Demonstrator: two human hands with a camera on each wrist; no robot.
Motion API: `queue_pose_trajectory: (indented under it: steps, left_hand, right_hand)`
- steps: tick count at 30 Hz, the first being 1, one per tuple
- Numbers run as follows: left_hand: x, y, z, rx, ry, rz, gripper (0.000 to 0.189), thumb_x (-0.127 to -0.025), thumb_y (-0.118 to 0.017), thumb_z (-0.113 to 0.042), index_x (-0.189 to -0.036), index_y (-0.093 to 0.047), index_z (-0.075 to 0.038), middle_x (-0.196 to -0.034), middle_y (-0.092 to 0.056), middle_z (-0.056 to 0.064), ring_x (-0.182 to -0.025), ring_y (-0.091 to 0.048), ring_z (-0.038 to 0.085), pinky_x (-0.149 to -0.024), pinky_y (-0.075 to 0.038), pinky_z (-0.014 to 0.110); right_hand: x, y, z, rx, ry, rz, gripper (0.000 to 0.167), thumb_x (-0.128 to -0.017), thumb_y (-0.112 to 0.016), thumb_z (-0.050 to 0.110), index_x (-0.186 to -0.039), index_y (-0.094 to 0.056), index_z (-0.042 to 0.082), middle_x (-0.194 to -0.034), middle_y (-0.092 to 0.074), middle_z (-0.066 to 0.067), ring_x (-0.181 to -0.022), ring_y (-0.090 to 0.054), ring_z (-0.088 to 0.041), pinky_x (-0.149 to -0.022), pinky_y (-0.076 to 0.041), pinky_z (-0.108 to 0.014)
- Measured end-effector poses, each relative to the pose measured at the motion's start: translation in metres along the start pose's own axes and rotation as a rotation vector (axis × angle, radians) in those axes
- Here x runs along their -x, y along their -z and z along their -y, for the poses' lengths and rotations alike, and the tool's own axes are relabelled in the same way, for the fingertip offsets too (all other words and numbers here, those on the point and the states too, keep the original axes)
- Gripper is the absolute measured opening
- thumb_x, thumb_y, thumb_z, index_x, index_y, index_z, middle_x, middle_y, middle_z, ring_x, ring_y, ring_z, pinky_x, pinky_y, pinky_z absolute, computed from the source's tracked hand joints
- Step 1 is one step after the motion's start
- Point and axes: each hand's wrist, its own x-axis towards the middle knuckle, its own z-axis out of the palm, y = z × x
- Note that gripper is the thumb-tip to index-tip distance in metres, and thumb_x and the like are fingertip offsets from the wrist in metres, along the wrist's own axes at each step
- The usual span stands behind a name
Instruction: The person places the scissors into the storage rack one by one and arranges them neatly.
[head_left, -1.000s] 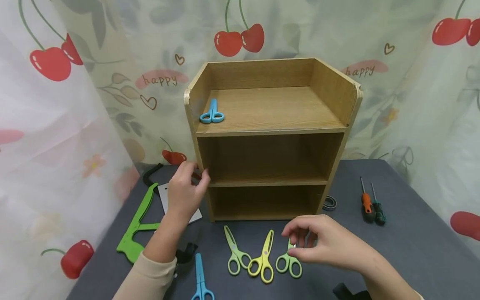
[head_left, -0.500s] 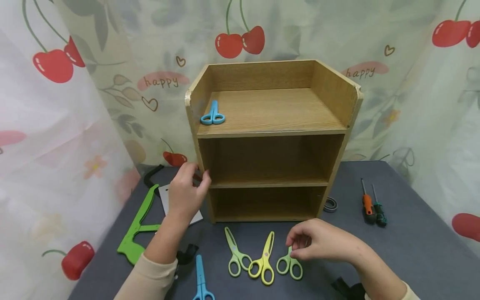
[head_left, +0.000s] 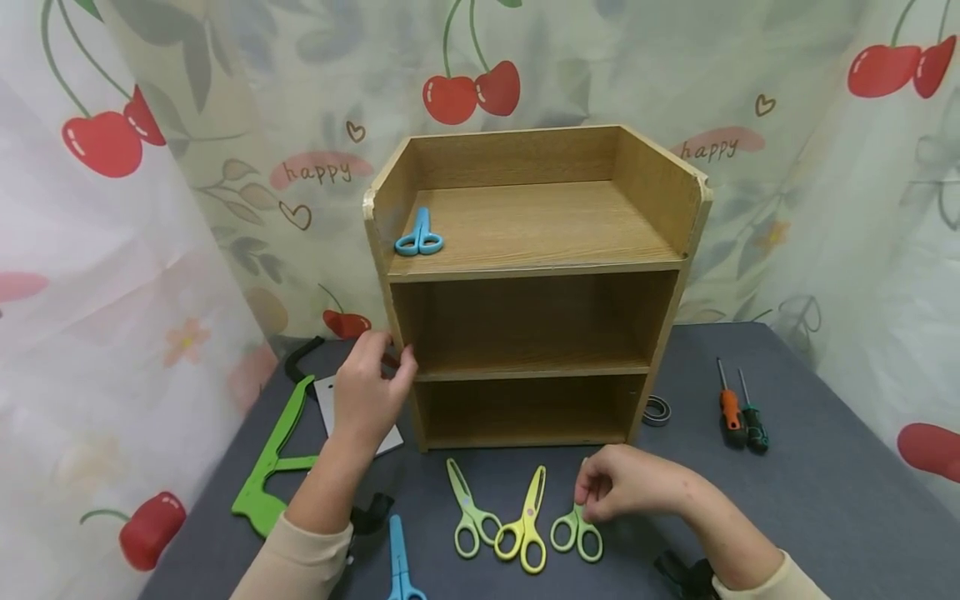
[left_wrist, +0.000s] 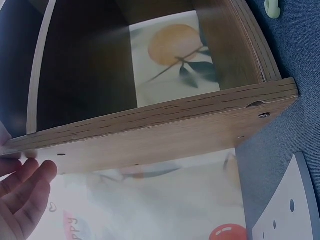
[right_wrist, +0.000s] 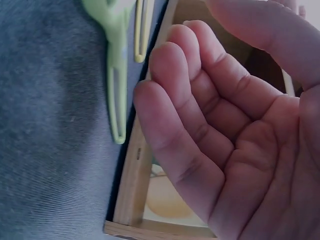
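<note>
A wooden shelf unit (head_left: 536, 271) stands at the middle of the table. My left hand (head_left: 371, 392) holds its left side panel at mid height, thumb by the front edge and fingers along the outer face (left_wrist: 27, 192). Low over the right-hand green scissors (head_left: 576, 533) is my right hand (head_left: 637, 483). Its fingers are loosely bent, and the palm shows nothing held in the right wrist view. Left of these scissors lie yellow scissors (head_left: 528, 525) and another green pair (head_left: 472, 518). Blue scissors (head_left: 420, 237) rest on the unit's top shelf, at the left.
More blue scissors (head_left: 400, 558) lie at the table's front edge. On the left are a green saw-like frame (head_left: 270, 467) and a white plate with holes (left_wrist: 290, 210). Two screwdrivers (head_left: 731, 417) and a black ring (head_left: 657, 411) lie to the right. Printed curtains hang behind.
My right hand has come down slightly, its fingers drawing closer together above the right-hand green scissors. The left hand stays at the shelf unit's side.
</note>
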Motion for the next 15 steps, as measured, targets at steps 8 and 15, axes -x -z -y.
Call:
queue_pose_trajectory:
  steps: [8, 15]
  left_hand:
    - [0.001, 0.001, 0.000, 0.002, 0.007, 0.010, 0.012, -0.092, -0.069, -0.010, -0.094, -0.061, -0.001, -0.088, -0.062, 0.016, -0.066, -0.065, 0.028, -0.053, -0.054, 0.038]
    - [0.001, -0.001, 0.002, -0.007, 0.000, 0.003, 0.012, -0.091, -0.069, -0.010, -0.093, -0.061, -0.001, -0.086, -0.061, 0.016, -0.064, -0.063, 0.027, -0.052, -0.053, 0.037]
  right_hand:
    - [-0.004, -0.007, -0.007, 0.038, -0.059, -0.011, 0.009, -0.076, -0.082, 0.007, -0.082, -0.075, 0.008, -0.072, -0.066, 0.009, -0.065, -0.058, -0.004, -0.061, -0.047, -0.022]
    - [-0.005, -0.017, -0.007, 0.161, -0.133, -0.044, 0.018, -0.073, -0.085, 0.010, -0.065, -0.070, 0.017, -0.057, -0.057, 0.013, -0.052, -0.048, -0.004, -0.051, -0.037, -0.021]
